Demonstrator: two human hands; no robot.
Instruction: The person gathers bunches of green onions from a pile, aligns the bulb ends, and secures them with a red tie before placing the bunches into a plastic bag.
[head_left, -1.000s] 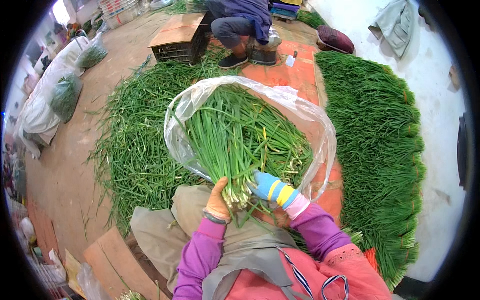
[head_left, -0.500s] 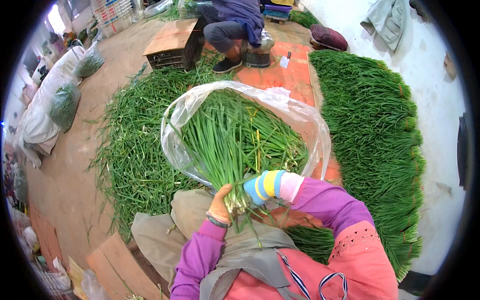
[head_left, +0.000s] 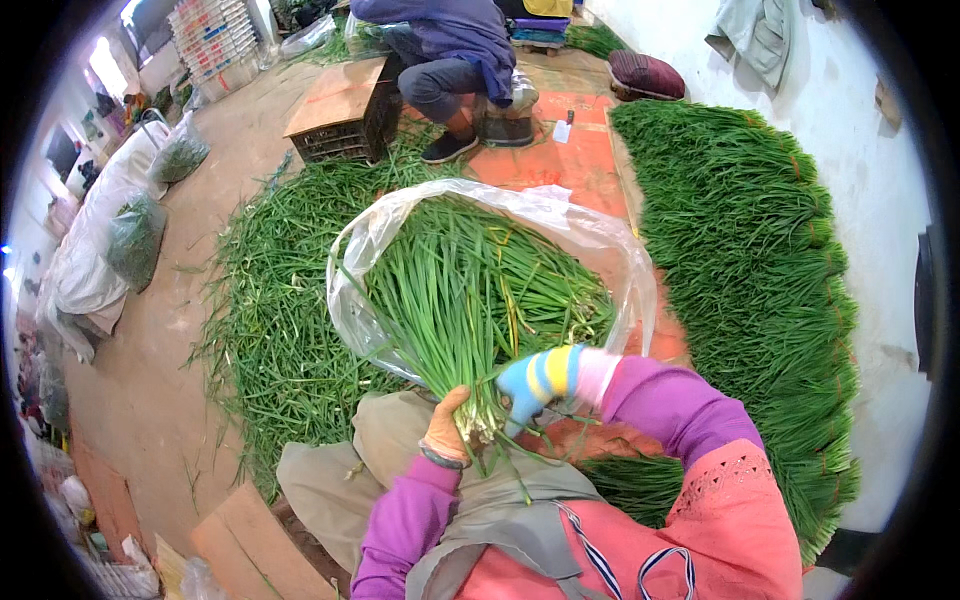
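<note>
Green stalks [head_left: 450,320] in left hand [head_left: 446,427]

Your right hand [head_left: 540,383] has turned since a second ago: its fingers pointed toward ten o'clock, and now, blurred, they bend toward eight beside the bundled stems [head_left: 480,402]. Your right purple sleeve [head_left: 680,405] has swung from four o'clock of those stems up to three, uncovering more green leaves [head_left: 630,485] at four.

I count two hands [head_left: 447,425] [head_left: 540,382] and one held bunch of stalks [head_left: 455,325]. There's one black crate [head_left: 335,146] and one co-worker [head_left: 470,48].
</note>
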